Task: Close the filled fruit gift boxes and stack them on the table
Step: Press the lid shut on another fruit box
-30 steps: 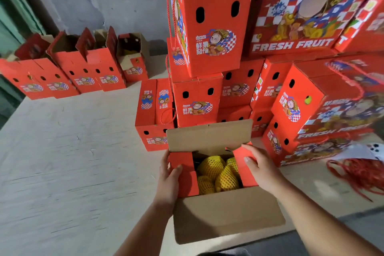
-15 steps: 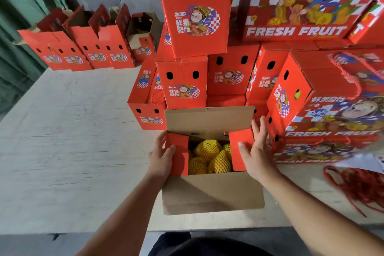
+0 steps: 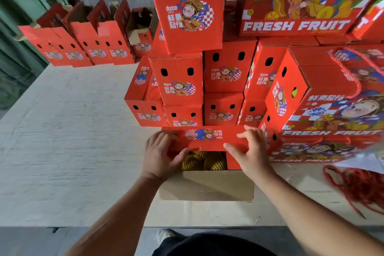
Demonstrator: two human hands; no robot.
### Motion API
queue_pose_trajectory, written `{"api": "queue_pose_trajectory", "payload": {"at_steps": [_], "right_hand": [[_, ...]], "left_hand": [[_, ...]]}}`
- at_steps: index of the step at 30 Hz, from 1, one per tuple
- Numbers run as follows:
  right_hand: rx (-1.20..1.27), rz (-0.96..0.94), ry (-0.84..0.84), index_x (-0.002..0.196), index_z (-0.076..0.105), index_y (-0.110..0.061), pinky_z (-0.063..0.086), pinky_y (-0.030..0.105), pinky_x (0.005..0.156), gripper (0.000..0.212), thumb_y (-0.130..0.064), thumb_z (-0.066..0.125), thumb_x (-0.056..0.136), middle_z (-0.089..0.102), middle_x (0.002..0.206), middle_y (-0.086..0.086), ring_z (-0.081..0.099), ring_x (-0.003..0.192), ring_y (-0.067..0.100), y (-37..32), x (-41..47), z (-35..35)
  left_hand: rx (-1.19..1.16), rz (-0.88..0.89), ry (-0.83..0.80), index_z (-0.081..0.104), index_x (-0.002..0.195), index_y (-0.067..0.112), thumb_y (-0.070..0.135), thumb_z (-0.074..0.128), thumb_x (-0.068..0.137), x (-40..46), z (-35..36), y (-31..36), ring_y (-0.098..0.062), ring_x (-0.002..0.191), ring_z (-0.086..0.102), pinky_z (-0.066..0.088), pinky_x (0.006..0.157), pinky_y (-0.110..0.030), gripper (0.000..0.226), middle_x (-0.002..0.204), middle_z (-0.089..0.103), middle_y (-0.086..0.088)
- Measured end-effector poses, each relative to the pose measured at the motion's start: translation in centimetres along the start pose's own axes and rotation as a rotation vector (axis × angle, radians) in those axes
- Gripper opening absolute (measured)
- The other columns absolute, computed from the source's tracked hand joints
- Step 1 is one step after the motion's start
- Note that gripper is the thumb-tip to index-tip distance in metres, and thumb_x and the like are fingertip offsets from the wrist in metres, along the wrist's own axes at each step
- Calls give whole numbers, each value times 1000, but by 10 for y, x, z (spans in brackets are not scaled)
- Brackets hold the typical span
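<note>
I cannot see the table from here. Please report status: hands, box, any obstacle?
Left hand and right hand press far flap down over fruit. Near flap open. Stacked boxes close behind box.

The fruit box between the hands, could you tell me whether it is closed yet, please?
Partly closed: the far flap is folded over, yellow netted fruit shows, near flap hangs open.

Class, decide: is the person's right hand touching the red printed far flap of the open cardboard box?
Touching. The head view shows the right hand with its thumb and fingers lying directly on the red printed far flap, folded over the netted yellow fruit.
</note>
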State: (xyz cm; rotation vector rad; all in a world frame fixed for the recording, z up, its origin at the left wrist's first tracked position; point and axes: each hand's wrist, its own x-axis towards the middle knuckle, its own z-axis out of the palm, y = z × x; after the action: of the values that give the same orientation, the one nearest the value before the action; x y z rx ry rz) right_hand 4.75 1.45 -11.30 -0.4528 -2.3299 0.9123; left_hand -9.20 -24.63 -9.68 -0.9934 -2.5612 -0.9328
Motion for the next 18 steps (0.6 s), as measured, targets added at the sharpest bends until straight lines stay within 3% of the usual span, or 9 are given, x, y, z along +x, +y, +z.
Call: {"api": "queue_pose_trajectory", "payload": {"at_steps": [3,5,7,9,12,13,16,18], "right_hand": [[-176,-10,-150,113,64,-20,37,33,96,66,-75,66,75,48,120,3,51,116,28,-4,11,-4],[-371,-64,-249,126,61,-25,34,35,91,77,-85,56,78,46,124,2,49,118,29,-5,21,-11],[-505,-126,-382,148,50,-26,40,46,104,87,-84,42,83,45,145,6,41,137,32,-6,31,-14],[-523,-184,-456,155,44,-23,39,47,113,90,-83,31,89,47,154,5,40,144,30,-10,40,-15],[-560,-199,-450,148,52,-27,54,45,93,89,-84,22,87,61,138,2,57,125,31,-15,55,-17],[-598,-189,-498,153,44,-33,54,46,92,90,-85,19,84,56,139,1,55,124,32,-16,57,-16],[-706,-137,-687,159,-8,-49,43,51,103,92,-87,13,79,28,148,2,33,130,33,-10,46,-8],[-708,-133,-673,155,-19,-50,41,52,105,90,-87,16,80,21,150,3,28,131,33,-5,39,-3]], "left_hand": [[87,-19,-142,65,132,25,65,68,89,6,-1,0,-22,139,46,37,114,-47,59,148,58,7],[175,-23,-196,65,129,26,78,53,88,14,-6,2,-27,133,49,39,108,-47,67,144,60,6],[329,31,-256,61,122,25,88,39,83,28,-11,5,-30,119,55,42,100,-46,78,129,65,5],[409,73,-341,58,130,24,94,31,81,45,-17,4,-30,119,57,42,102,-45,90,129,65,2],[437,93,-409,52,146,27,92,21,83,65,-18,0,-30,125,56,39,108,-44,96,138,62,0],[466,91,-444,46,151,30,92,18,83,65,-16,0,-32,127,52,38,109,-46,96,142,57,-2],[536,62,-573,8,163,42,90,14,83,46,-2,-3,-34,133,32,30,114,-52,94,153,32,-4],[515,66,-556,-1,163,43,91,13,86,37,3,-9,-33,136,27,25,116,-52,92,153,30,-3]]}}
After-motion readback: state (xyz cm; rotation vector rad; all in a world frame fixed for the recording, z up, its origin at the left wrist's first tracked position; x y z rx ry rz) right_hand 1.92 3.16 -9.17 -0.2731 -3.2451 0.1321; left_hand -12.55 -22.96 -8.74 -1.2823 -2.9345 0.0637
